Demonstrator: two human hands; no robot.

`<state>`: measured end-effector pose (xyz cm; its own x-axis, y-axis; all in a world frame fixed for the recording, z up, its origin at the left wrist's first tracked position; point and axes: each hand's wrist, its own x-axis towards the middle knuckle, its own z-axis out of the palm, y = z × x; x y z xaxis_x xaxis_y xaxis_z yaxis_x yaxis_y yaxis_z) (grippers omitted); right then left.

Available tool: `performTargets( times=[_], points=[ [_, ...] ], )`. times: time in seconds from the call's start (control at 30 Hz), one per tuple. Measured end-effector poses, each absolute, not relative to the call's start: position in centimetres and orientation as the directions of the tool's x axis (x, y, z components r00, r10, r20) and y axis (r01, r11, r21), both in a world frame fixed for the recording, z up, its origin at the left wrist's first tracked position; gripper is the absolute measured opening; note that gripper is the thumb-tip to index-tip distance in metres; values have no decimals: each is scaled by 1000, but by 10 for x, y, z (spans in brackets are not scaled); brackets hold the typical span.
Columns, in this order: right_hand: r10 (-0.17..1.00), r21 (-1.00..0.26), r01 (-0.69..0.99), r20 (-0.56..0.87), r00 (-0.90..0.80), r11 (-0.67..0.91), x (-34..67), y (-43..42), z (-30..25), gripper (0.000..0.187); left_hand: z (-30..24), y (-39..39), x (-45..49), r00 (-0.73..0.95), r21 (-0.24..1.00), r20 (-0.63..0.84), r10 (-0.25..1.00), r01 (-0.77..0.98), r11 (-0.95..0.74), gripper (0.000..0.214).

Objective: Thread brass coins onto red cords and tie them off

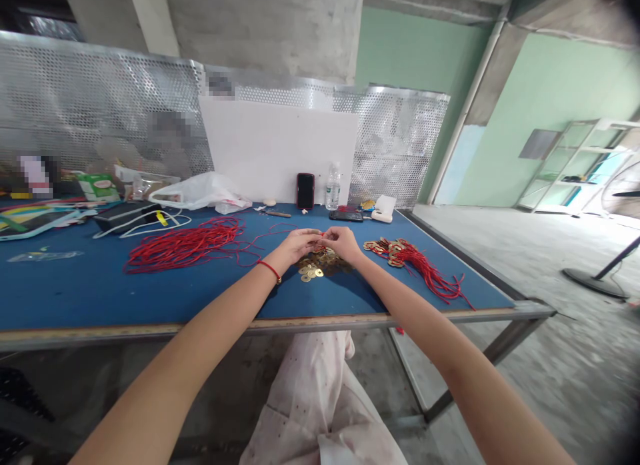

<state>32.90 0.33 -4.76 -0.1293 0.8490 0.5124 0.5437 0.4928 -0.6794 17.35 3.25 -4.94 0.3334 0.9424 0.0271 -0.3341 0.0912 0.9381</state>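
My left hand [302, 244] and my right hand [343, 242] meet over a pile of brass-coloured coins with holes [311, 272] on the blue table. Both hands are closed, fingertips pinched on a red cord [324, 236], of which only a little shows between them. Whether a coin is on that cord I cannot tell. From behind the left hand a thin strand runs left towards a loose bundle of red cords [185, 246]. Right of my right hand lies a bunch of coins tied on red cords [425, 265], its tails trailing towards the table's right edge.
A phone [305, 190] stands upright against the white board [280, 142], with a clear plastic bottle [333, 186] beside it. A dark flat device [346, 215] lies in front of the bottle. A white plastic bag [200, 190] and a black box [127, 216] occupy the back left.
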Motion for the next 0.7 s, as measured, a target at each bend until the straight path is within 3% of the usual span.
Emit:
performTargets(
  times=[0.27,0.47,0.7],
  points=[
    [851,-717,480,506,-141,505,330,8,-48,23,-49,36,173,302,942,55,952,-331,51,19],
    [902,-871,260,363,-232,417,324,5,-50,30,-47,36,171,292,938,63,954,-343,43,18],
    [932,-961,-84,277,-232,264,328,2,-41,20,-45,36,171,275,937,74,959,-347,27,17]
  ],
)
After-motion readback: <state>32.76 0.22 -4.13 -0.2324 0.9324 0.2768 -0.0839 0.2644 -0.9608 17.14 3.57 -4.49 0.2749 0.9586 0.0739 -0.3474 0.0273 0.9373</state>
